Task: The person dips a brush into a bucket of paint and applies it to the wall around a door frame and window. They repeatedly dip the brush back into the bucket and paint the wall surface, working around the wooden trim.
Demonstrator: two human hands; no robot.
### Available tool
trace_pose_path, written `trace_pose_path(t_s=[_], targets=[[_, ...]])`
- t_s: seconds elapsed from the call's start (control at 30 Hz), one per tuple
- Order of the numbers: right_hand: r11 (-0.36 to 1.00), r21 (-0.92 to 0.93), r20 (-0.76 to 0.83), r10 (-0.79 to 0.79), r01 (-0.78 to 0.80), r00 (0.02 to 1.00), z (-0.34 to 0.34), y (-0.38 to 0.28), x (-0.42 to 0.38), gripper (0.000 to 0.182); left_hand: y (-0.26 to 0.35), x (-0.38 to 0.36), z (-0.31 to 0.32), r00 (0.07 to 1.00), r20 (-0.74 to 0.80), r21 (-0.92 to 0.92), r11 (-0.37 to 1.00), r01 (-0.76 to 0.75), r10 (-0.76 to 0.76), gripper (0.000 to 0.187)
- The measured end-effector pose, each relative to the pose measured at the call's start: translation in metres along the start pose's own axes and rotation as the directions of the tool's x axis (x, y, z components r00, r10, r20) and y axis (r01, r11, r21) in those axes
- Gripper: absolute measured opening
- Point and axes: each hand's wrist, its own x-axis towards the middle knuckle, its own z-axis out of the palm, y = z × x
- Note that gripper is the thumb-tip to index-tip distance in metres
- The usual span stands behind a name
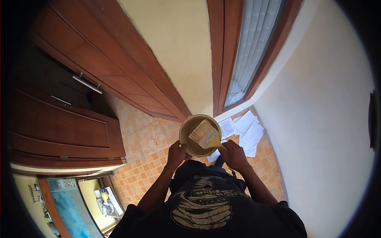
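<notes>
A round beige bucket (183,139) is held in front of my body, with its open top facing up. My left hand (177,154) grips its rim on the near left side, thumb over the edge. In my right hand (234,154) is the yellow-green handle of a wide paintbrush (203,134). The brush's pale bristles lie over the bucket's mouth, pointing up and left. Its metal band sits between bristles and handle. The lower inside of the bucket is partly hidden by the brush.
White paper sheets (251,137) lie on the orange tiled floor (139,180) to the right. A wooden door (63,119) stands ajar at left. Ahead are a yellow wall (178,43) and a wood-framed window (254,47). A white wall (317,119) rises close on my right.
</notes>
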Motion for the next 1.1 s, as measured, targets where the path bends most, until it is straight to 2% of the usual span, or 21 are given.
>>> trace_pose_path(t_s=[0.1,0.2,0.23,0.33,0.47,0.53,0.67,0.83,0.93,1.1], targets=[[0.998,0.058,0.034,0.027,-0.029,0.999,0.007,-0.012,-0.004,0.027,0.007,-0.006,-0.016,0.998,-0.010,0.025,0.998,-0.054,0.054,0.037],[0.963,0.157,0.186,0.187,-0.217,0.965,0.016,-0.028,-0.006,0.036,0.010,-0.007,-0.038,0.999,-0.007,0.057,0.997,-0.049,0.050,0.036],[0.958,0.191,0.193,0.178,-0.214,0.965,0.021,-0.032,-0.008,0.035,0.010,-0.010,-0.046,0.999,0.002,0.061,0.997,-0.049,0.049,0.036],[0.831,0.415,0.238,0.292,-0.369,0.926,0.040,-0.045,-0.002,0.033,-0.003,-0.011,-0.068,0.999,0.034,0.047,0.999,-0.015,0.013,0.038],[0.737,0.609,0.076,0.314,-0.293,0.946,0.048,-0.057,0.031,0.029,-0.024,-0.016,-0.099,0.998,0.053,0.027,0.999,0.034,-0.036,0.041],[0.760,0.610,-0.050,0.320,-0.225,0.946,0.047,-0.054,0.053,0.035,-0.035,-0.016,-0.112,0.998,0.036,0.035,0.998,0.058,-0.059,0.041],[0.741,0.627,-0.133,0.404,-0.239,0.905,0.035,-0.047,0.092,0.042,-0.045,-0.017,-0.136,0.997,0.042,0.093,0.994,0.061,-0.065,0.040],[0.818,0.514,-0.147,0.381,-0.259,0.913,0.043,-0.021,0.121,0.049,-0.038,-0.019,-0.147,0.999,0.000,0.164,0.986,0.035,-0.035,0.039],[0.774,0.504,-0.036,0.463,-0.384,0.886,0.064,0.017,0.135,0.050,-0.037,-0.018,-0.149,0.999,-0.030,0.160,0.986,0.048,-0.044,0.039],[0.871,0.320,-0.113,0.425,-0.372,0.898,0.113,0.092,0.144,0.049,-0.038,-0.014,-0.143,0.993,-0.102,0.109,0.991,0.072,-0.061,0.039]])
